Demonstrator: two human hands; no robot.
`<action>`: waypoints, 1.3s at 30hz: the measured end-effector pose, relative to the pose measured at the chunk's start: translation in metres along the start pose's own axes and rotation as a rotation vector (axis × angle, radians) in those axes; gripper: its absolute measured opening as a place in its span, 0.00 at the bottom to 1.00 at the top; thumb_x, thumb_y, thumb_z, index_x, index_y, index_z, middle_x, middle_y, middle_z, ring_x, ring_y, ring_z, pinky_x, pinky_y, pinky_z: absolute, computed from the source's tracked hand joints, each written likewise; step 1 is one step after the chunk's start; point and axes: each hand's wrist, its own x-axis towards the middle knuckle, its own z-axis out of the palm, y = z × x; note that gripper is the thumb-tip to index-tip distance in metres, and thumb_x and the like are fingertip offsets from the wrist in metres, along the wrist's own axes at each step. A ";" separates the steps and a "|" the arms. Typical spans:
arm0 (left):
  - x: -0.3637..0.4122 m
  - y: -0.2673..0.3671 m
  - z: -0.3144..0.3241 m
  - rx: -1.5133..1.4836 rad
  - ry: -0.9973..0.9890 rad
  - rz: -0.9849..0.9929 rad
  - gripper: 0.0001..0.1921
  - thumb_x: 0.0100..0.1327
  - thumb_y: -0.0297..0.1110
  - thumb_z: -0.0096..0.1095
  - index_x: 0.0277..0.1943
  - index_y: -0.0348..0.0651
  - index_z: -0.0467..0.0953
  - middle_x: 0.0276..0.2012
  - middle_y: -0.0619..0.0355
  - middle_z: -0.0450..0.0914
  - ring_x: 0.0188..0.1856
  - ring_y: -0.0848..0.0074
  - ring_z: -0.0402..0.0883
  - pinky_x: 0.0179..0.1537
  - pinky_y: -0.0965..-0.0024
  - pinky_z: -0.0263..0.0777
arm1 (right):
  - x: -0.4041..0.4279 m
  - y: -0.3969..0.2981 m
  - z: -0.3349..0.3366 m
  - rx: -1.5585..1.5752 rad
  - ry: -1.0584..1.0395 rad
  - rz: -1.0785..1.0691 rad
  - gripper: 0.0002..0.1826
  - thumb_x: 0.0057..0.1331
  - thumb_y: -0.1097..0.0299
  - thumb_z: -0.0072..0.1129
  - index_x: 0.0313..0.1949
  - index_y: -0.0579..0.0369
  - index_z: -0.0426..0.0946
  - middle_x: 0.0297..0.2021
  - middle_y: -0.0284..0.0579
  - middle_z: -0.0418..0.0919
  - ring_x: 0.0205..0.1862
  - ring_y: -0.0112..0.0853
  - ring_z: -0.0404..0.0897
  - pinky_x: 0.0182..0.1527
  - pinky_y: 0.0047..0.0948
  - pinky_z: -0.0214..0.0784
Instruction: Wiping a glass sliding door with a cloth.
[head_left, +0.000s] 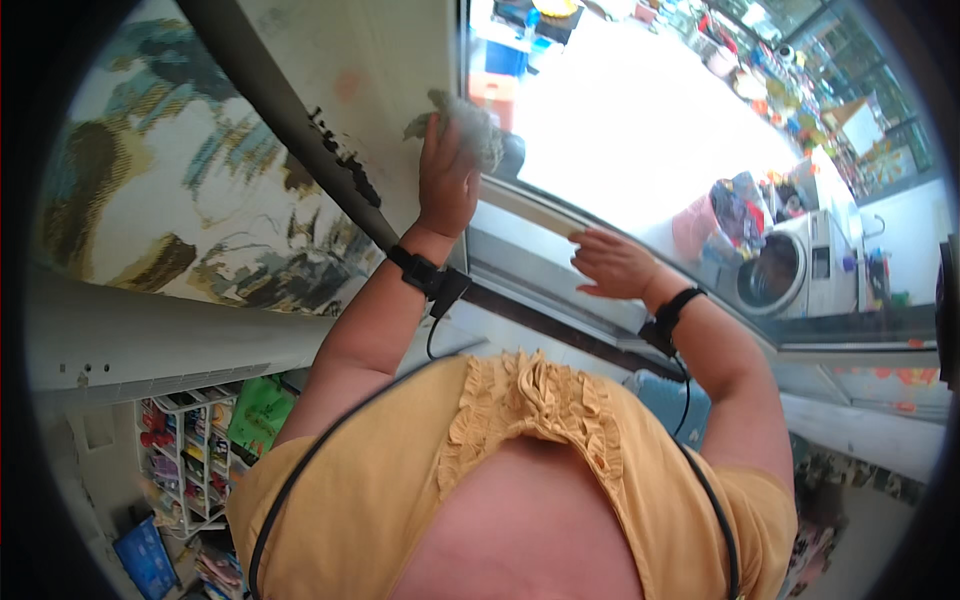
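Observation:
With fingers spread over it, my left hand (450, 180) presses a grey-green cloth (474, 133) against the pale frame beside the glass, near its corner. My right hand (616, 264) rests with its fingertips at the lower rail of the window frame (536, 213) and holds nothing. Each wrist wears a black strap with a small device and a cable. Bright glare fills the middle of the glass pane (637, 112).
A dark curtain rod (285, 127) runs slantwise left of my left arm, beside a patterned curtain (150, 180). Below is a white air conditioner (187, 360). Beyond the glass are a washing machine (780, 266) and a pink basket (694, 225). A white shelf rack (184, 465) stands lower left.

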 end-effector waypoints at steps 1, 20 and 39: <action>-0.024 0.000 0.004 0.011 -0.102 -0.047 0.17 0.65 0.25 0.61 0.56 0.38 0.80 0.68 0.39 0.68 0.70 0.36 0.62 0.70 0.45 0.59 | -0.002 0.000 -0.001 -0.018 0.018 -0.003 0.18 0.63 0.51 0.63 0.39 0.55 0.78 0.46 0.42 0.80 0.67 0.38 0.69 0.77 0.37 0.50; -0.055 0.127 0.015 -1.946 -0.813 -1.362 0.20 0.82 0.41 0.35 0.66 0.40 0.67 0.60 0.54 0.76 0.59 0.69 0.79 0.61 0.60 0.75 | 0.024 -0.098 -0.013 0.286 0.634 0.647 0.36 0.53 0.66 0.76 0.62 0.48 0.72 0.60 0.48 0.71 0.64 0.50 0.71 0.63 0.44 0.70; -0.057 0.076 0.001 0.060 -0.627 -0.010 0.29 0.61 0.31 0.67 0.65 0.41 0.70 0.65 0.52 0.69 0.69 0.57 0.66 0.71 0.50 0.58 | 0.063 0.012 -0.055 -0.700 0.372 0.341 0.28 0.69 0.60 0.49 0.69 0.37 0.69 0.73 0.29 0.64 0.78 0.29 0.54 0.80 0.40 0.32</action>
